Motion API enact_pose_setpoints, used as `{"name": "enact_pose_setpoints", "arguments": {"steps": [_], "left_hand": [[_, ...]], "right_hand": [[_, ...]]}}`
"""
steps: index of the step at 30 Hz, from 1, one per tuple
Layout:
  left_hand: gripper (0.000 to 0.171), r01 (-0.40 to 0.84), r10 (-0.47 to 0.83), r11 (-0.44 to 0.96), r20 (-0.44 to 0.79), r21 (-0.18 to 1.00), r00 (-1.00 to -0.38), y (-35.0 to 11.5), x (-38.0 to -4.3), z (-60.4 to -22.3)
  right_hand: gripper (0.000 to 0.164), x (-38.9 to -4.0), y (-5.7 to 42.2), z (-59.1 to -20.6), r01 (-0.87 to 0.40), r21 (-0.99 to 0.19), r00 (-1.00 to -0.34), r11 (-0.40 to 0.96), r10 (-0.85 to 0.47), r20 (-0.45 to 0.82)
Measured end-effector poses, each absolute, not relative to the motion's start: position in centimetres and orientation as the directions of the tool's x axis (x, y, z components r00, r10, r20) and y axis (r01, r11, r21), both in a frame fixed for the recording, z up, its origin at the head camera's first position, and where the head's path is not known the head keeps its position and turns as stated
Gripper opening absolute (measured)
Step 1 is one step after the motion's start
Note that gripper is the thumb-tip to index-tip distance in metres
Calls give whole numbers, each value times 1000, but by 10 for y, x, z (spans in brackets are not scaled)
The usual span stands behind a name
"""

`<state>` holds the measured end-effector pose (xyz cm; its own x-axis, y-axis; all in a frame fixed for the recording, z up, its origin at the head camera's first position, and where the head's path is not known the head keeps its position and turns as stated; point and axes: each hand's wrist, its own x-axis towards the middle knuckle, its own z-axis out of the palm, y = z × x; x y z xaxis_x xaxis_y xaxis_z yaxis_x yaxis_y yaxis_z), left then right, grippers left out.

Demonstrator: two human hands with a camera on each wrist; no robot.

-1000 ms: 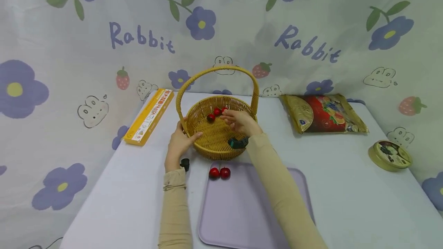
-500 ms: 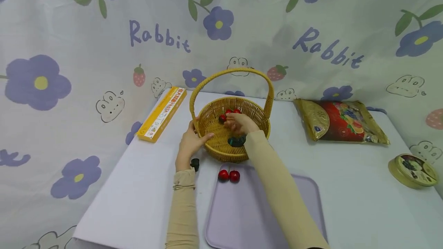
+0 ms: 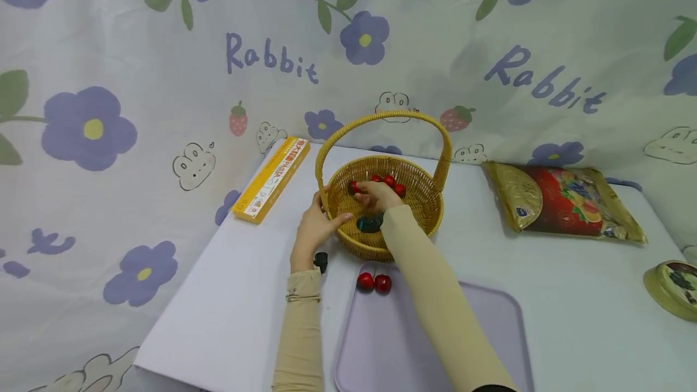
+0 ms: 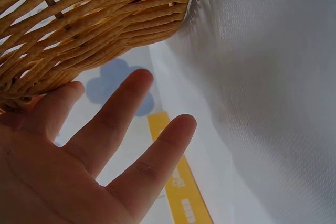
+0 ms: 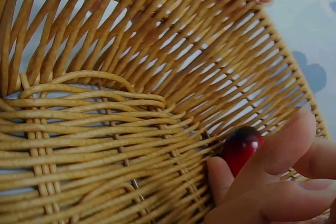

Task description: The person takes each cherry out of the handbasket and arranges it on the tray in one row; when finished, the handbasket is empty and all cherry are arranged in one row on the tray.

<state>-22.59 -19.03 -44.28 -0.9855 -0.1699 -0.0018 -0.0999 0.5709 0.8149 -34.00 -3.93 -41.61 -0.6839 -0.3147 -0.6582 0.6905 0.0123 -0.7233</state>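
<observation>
My left hand (image 3: 316,228) holds the left rim of a round wicker basket (image 3: 376,251), thumb over the edge. In the left wrist view, several fingers (image 4: 118,114) spread along and below the basket's outer wall. Inside the basket, my right hand (image 3: 378,196) pinches a dark red cherry (image 5: 242,149) near the sloping wall, its fingertips at either side. More red cherries (image 3: 389,181) lie at the back of the basket, beyond the hand. A joined pair of cherries (image 3: 383,284) rests on the lilac tray (image 3: 376,343) in front.
A yellow pasta box (image 3: 272,180) lies at the back left. At the back right is a gold and red bag (image 3: 566,201), with a round tin (image 3: 672,289) on the far right. The tall basket handle (image 3: 381,117) arches above my right hand.
The head view has turned left, so everything sits further right. My right hand has reached slightly leftward in the basket, the cherry shifting with it, and another cherry shows behind it. The left hand keeps its hold.
</observation>
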Motion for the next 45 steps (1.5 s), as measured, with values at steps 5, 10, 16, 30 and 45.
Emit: {"name": "enact_pose_setpoints", "arguments": {"steps": [5,10,16,30,45], "left_hand": [[90,-87,-162,571,9,816,-987,-186,-227,-444],[88,-89,-158,570,3,817,-987,-186,-227,-448],[87,-92,-176,573,12,814,-984,-191,-229,-448],[90,-88,-158,576,6,813,-987,-193,-229,-446],[91,-87,-130,570,-16,817,-991,-193,-231,-443]], "right_hand": [[37,-342,-41,-420,669,-743,-709,4,-296,-640],[40,-343,-48,-425,657,-754,-717,5,-306,-627],[38,-345,-60,-431,655,-754,-721,-39,-329,-610],[32,-331,-28,-406,570,-792,-786,-221,-428,-446],[33,-289,35,-383,537,-778,-817,-326,-431,-383]]}}
